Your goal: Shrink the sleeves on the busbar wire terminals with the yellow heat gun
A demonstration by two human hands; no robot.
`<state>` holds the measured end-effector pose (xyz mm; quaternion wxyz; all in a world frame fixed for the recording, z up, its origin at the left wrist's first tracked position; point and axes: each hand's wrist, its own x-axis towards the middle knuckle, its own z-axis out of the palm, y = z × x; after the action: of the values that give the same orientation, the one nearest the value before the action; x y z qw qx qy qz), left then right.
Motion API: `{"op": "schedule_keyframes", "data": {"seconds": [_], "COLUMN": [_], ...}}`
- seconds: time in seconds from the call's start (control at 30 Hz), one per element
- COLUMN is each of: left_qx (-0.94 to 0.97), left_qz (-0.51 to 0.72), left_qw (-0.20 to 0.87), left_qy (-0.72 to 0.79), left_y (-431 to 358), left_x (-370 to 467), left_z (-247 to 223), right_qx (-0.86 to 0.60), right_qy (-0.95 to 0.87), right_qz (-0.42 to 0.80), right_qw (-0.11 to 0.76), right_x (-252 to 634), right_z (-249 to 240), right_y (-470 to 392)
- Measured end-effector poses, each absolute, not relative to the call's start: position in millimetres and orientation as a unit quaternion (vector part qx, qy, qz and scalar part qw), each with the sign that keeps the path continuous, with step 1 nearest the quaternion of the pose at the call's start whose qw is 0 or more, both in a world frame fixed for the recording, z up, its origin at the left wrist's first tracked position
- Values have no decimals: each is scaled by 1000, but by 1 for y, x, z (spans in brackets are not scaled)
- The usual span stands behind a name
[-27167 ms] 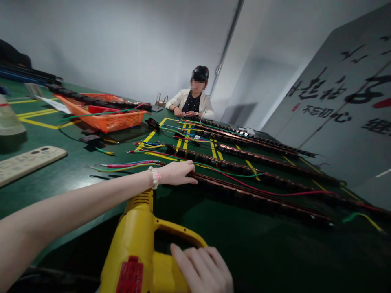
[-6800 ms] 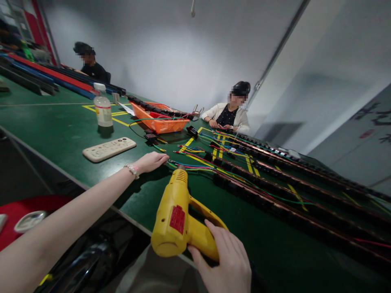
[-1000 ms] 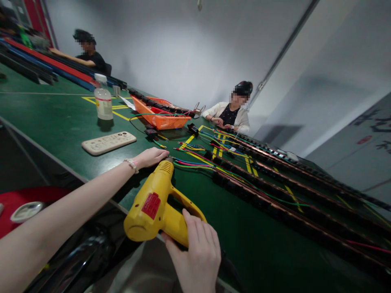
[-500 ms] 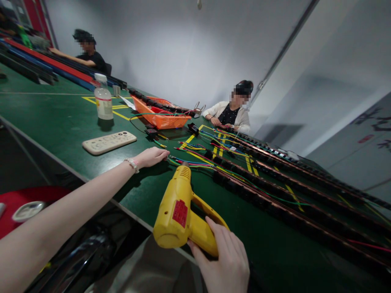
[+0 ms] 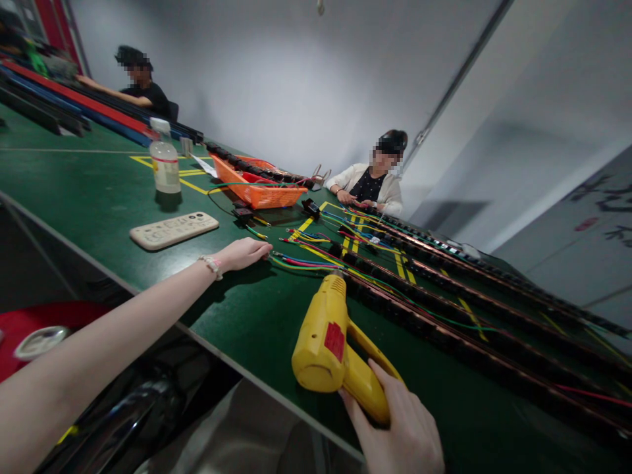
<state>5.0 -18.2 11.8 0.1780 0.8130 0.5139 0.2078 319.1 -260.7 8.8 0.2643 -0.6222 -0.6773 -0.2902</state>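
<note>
My right hand (image 5: 402, 421) is wrapped round the handle of a yellow heat gun (image 5: 326, 336), whose metal nozzle points away from me beside a bundle of coloured wires (image 5: 311, 264). Farther left, my left hand (image 5: 245, 253) has its fingers pressed together at the terminal ends of those wires, just above the green table (image 5: 237, 322). The wires run right to long dark bars with copper strips (image 5: 424, 322). Near my left hand lies a phone in a beige case (image 5: 174, 230).
An orange basket (image 5: 257, 194) holds part of a dark bar. A bottle (image 5: 165, 161) stands behind the phone. One person (image 5: 368, 184) sits across the table, another (image 5: 148, 92) at the far left. A red stool (image 5: 14, 336) is at lower left.
My right hand has moved the heat gun to the right, so its nozzle is farther along the wires from my left hand. My left hand stays at the wire ends.
</note>
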Motion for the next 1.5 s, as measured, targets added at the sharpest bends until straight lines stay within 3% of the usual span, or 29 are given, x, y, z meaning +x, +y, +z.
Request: {"op": "schedule_keyframes", "data": {"seconds": [0.43,0.77,1.5], "left_qx": [824,831,822], "left_qz": [188,205,202], "left_qw": [123,134,148], "left_qy": [520,499,511], "left_y": [-16,-15,-12], "left_x": [7,6,3], "left_z": [11,9,6], "right_qx": [-649,-611,-542], "right_qy": [-650,-671,-751], "right_qz": [-303,-308,-161], "right_qw": [251,288,340], "right_x": [294,265,202], "right_z": [7,0,8], "right_y": [-274,-274,-244]}}
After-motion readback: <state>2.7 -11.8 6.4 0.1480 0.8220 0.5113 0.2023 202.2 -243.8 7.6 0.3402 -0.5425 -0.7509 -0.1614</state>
